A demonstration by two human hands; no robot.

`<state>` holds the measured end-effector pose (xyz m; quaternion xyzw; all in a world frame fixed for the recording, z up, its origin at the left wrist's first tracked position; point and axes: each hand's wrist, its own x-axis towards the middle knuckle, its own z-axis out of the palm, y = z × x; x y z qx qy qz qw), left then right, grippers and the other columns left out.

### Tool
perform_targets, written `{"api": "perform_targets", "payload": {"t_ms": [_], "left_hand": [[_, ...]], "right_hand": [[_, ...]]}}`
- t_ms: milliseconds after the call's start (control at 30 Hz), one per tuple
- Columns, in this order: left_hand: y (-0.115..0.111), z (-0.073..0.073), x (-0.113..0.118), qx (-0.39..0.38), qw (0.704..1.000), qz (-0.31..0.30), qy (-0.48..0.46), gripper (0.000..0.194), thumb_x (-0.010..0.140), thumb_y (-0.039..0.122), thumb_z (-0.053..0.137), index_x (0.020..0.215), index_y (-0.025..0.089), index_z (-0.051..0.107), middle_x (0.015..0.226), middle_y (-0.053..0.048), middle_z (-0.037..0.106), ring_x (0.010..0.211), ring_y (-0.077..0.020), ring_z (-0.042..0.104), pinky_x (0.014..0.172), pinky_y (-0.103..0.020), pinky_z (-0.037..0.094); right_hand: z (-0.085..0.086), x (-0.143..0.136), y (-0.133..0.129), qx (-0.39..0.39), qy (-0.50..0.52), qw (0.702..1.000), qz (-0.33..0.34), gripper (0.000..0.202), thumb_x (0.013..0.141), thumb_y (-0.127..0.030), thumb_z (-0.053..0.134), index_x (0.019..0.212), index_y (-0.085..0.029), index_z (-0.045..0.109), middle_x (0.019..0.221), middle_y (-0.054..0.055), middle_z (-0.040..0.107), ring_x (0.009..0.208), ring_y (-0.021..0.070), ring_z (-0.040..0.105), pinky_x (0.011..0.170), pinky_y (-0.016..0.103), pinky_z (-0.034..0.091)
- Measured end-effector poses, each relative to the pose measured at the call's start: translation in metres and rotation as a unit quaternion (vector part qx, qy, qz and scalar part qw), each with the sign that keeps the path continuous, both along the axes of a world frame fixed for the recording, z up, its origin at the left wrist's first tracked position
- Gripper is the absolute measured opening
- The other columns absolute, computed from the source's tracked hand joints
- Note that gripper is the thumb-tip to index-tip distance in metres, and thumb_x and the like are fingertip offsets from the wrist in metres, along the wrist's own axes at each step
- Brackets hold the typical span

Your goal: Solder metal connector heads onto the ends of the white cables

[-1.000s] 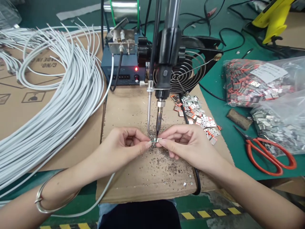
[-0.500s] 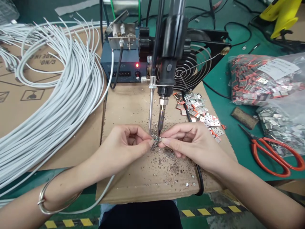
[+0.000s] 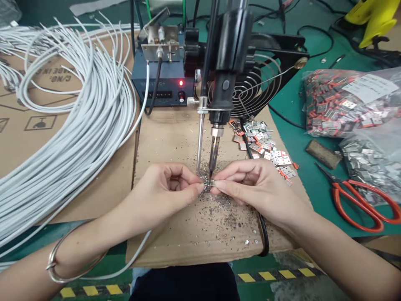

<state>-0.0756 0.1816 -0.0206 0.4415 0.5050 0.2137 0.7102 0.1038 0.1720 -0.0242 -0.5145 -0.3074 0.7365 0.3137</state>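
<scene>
Under the upright soldering iron (image 3: 214, 154) and its thin metal feed tube (image 3: 200, 144), my two hands meet fingertip to fingertip. My left hand (image 3: 171, 188) pinches the end of a white cable (image 3: 138, 251), most of which is hidden behind the hand and forearm. Between thumb and forefinger, my right hand (image 3: 250, 184) holds a small metal connector (image 3: 212, 183). The iron's tip is at the spot where cable and connector meet; whether it touches them is too small to tell. Solder bits lie on the cardboard (image 3: 166, 142) below.
White cables (image 3: 103, 117) fill the left side. Behind the iron are a blue control box (image 3: 163, 83) and a fan (image 3: 257, 83). To the right lie loose connectors (image 3: 278, 158), a bag of orange connectors (image 3: 328, 104), a bag of metal pieces (image 3: 369, 163) and red-handled scissors (image 3: 357, 202).
The camera view has shifted slightly. Both hands keep their pinches beneath the iron, with only a very slight shift to the right in the picture.
</scene>
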Motion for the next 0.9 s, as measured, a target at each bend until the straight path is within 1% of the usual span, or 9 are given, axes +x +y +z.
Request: {"api": "perform_targets", "payload": {"t_ms": [200,367,467,667,767,900], "left_hand": [[0.0024,0.0014,-0.0002,0.001,1.0,-0.009,-0.013,0.014,0.073,0.01,0.064,0.059,0.012,0.059,0.041,0.011,0.043,0.036,0.0014,0.033,0.031,-0.006,0.026],[0.0013,-0.0004,-0.0004,0.002,1.0,-0.012,-0.009,0.014,0.073,0.011,0.064,0.06,0.012,0.058,0.041,0.011,0.044,0.034,0.0006,0.033,0.029,-0.008,0.024],[0.0006,-0.0006,-0.0009,0.008,1.0,-0.018,-0.004,0.012,0.073,0.011,0.064,0.062,0.012,0.059,0.042,0.01,0.043,0.034,0.0002,0.032,0.029,-0.009,0.023],[-0.0005,-0.0002,-0.0016,0.009,1.0,-0.021,-0.005,0.011,0.072,0.013,0.064,0.062,0.013,0.059,0.044,0.009,0.043,0.037,-0.001,0.032,0.031,-0.01,0.023],[-0.0005,0.0,-0.0016,0.003,1.0,-0.02,-0.002,0.013,0.073,0.013,0.063,0.062,0.013,0.058,0.043,0.009,0.043,0.036,-0.0007,0.031,0.031,-0.009,0.023],[0.0012,0.0002,-0.0015,0.004,1.0,-0.025,0.014,0.013,0.073,0.012,0.064,0.062,0.013,0.058,0.043,0.01,0.043,0.036,-0.0002,0.032,0.03,-0.009,0.024]], "right_hand": [[0.0001,-0.0008,0.0005,0.014,-0.019,1.0,0.005,0.02,0.053,0.001,0.077,0.065,-0.013,0.069,0.061,0.001,0.07,0.052,0.003,0.062,0.046,0.003,0.043],[-0.0013,-0.0009,0.0002,0.03,-0.044,0.999,0.011,0.017,0.054,-0.006,0.078,0.066,-0.013,0.069,0.062,0.001,0.07,0.052,0.0051,0.064,0.046,0.007,0.045],[-0.0019,-0.0008,0.0004,0.036,-0.059,0.998,0.011,0.018,0.053,-0.008,0.08,0.066,-0.013,0.069,0.062,0.002,0.07,0.053,0.0061,0.063,0.046,0.009,0.045],[-0.0032,0.001,0.0006,0.026,-0.049,0.998,0.019,0.018,0.054,-0.011,0.081,0.067,-0.015,0.07,0.064,0.002,0.07,0.055,0.0065,0.063,0.051,0.011,0.047],[-0.0038,0.0006,0.0004,0.023,-0.044,0.999,0.017,0.018,0.054,-0.011,0.081,0.068,-0.015,0.07,0.064,0.002,0.071,0.055,0.0054,0.063,0.05,0.01,0.046],[-0.0014,-0.0009,-0.0008,-0.004,-0.04,0.999,0.011,0.019,0.052,-0.005,0.08,0.065,-0.014,0.069,0.062,0.001,0.07,0.053,0.0036,0.062,0.049,0.007,0.044]]}}
